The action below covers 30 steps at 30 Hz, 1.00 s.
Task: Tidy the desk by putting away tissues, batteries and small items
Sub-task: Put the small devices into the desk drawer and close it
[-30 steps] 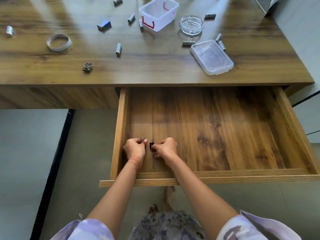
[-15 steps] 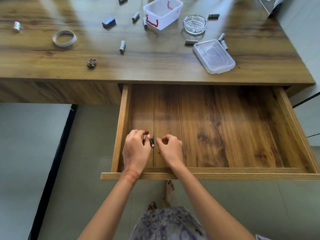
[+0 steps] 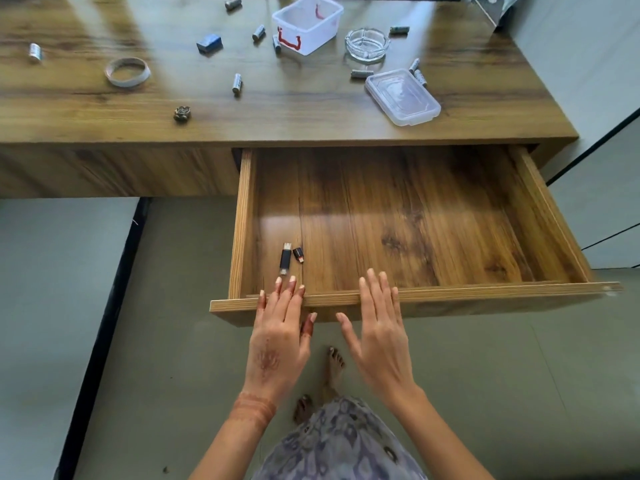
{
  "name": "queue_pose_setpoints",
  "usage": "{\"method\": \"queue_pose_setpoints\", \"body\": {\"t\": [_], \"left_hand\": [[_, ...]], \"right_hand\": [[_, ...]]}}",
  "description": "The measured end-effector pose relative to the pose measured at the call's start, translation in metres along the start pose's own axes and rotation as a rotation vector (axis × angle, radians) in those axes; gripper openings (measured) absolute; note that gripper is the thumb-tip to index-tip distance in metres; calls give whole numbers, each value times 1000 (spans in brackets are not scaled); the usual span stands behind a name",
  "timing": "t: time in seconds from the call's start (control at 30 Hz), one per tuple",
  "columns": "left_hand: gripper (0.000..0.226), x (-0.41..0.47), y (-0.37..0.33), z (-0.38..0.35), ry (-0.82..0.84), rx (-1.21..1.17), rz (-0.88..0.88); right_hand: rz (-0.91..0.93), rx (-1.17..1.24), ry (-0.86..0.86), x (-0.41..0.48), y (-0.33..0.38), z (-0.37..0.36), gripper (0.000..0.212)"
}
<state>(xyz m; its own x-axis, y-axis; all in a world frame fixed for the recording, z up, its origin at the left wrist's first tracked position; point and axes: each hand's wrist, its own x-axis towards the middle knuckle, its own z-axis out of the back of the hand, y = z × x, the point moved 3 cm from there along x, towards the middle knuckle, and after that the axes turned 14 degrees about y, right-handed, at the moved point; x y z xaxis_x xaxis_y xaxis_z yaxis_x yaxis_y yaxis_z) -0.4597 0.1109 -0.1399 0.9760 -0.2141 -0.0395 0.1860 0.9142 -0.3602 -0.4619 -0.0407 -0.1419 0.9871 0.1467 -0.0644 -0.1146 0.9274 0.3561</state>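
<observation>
The wooden drawer [image 3: 450, 295] is pulled out under the desk. On its floor near the front left lie a black USB stick [image 3: 285, 258] and a small black adapter [image 3: 298, 254] side by side. My left hand [image 3: 280, 336] hovers open over the drawer's front edge, fingertips just short of the stick. To its right my right hand [image 3: 379, 332] is spread open over the same edge. Both hands hold nothing. Several batteries lie scattered on the desk, one [image 3: 237, 83] near the middle.
On the desk [image 3: 311, 109] stand a white box with red handles [image 3: 307, 23], its clear lid [image 3: 402, 97], a glass ashtray [image 3: 367, 44], a tape ring [image 3: 127, 71], a blue block [image 3: 209, 43] and a small brown ornament [image 3: 182, 113]. My bare feet are below on the grey floor.
Both hands let go of the USB stick and the adapter on the drawer floor, then drew back toward me with fingers spread. The two items now lie uncovered.
</observation>
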Motion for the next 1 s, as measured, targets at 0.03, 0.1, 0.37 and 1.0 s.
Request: {"method": "queue_pose_setpoints", "body": {"t": [0.03,0.1,0.37,1.0], "left_hand": [[52,-4,1,-3,10,13,-1],[57,-7,5,-10,37,50,2],[94,-1,14,-22,107,185,-27],[116,160,44,1,104,263,-10]], "right_hand": [[-13,-36,20,-6,-6,-4,69],[-20,-133,65,-14,-16,-10,75],[-13,-244,109,-6,-24,-18,89],[-53,-323,109,160,-40,-2,95]]}}
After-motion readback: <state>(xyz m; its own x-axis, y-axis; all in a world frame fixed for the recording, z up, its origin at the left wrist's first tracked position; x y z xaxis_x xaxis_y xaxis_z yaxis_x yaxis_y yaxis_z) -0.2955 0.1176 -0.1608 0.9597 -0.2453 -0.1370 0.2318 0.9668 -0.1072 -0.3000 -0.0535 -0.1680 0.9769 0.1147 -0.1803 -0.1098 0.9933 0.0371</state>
